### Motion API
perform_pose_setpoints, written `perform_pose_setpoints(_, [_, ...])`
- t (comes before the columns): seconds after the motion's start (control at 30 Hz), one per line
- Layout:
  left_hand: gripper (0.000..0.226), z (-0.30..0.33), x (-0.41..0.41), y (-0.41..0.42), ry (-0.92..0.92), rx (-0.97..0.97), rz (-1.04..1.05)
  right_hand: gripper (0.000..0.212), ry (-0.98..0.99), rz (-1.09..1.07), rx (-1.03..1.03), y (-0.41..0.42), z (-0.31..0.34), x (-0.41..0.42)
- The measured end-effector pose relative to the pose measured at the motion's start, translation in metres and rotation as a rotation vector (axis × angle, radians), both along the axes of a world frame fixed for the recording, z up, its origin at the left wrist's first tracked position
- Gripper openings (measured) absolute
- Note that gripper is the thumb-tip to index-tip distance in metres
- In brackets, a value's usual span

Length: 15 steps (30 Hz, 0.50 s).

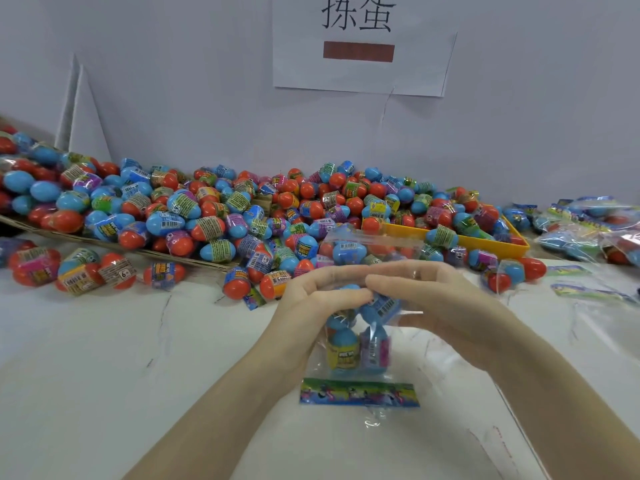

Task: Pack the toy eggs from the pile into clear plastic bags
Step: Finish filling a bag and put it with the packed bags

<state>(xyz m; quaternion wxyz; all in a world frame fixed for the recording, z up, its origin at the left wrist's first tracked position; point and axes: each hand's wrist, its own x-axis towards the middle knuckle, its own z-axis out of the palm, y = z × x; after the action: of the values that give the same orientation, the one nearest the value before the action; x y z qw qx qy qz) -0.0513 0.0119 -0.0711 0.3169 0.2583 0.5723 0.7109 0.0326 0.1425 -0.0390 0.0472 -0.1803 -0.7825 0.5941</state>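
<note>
Gripping a clear bag (360, 344) mid-frame, the left hand (311, 299) and right hand (436, 299) have fingers clamped on it; blue eggs (343, 348) inside are partly hidden.

Toy eggs (221, 216), 10–1 o'clock: hard plastic, smooth, glossy; blue and orange-red shells w/ printed shrink-film bands, slight sheen. Clear plastic bag (360, 341), centre: thin transparent film, shiny, creased, w/ highlights along folds; printed glossy header strip (359, 393) at its near end. Tray (485, 242), 2 o'clock: yellow plastic, smooth, semi-gloss. Filled bags (585, 233), 3 o'clock: same clear crinkled film. Table top (104, 375): white, smooth, marble-look veining, low sheen. Cardboard (114, 245), 9–10 o'clock under eggs: brown, matt, raw edge. Wall sign (360, 64), 12 o'clock: white paper, matt, black print. Wall (173, 81): matt, pale.
</note>
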Motion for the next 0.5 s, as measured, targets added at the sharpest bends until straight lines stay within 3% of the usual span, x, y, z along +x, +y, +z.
perform_pose_setpoints(0.13, [0.02, 0.0, -0.0009, 0.0013, 0.002, -0.053, 0.062, 0.008, 0.125, -0.089, -0.115, 0.0077, -0.0095, -0.0049])
perform_pose_setpoints(0.27, [0.012, -0.0002, -0.0022, -0.0005, 0.138, -0.049, 0.132, 0.006, 0.22, -0.126, -0.086, 0.0055, -0.0113, -0.007])
perform_pose_setpoints(0.4, [0.006, -0.0008, -0.0009, -0.0011, 0.173, 0.007, 0.195, 0.057, 0.044, 0.014, -0.012, 0.0051, -0.0096, -0.0059])
perform_pose_setpoints(0.43, [0.008, -0.0016, -0.0014, -0.0009, 0.158, 0.018, 0.215, 0.057, 0.01, 0.041, -0.01, 0.0059, -0.0112, -0.0062])
perform_pose_setpoints(0.5, [0.006, -0.0013, -0.002, -0.0006, 0.118, 0.031, 0.226, 0.032, 0.023, 0.026, -0.046, 0.0027, -0.0129, -0.0072])
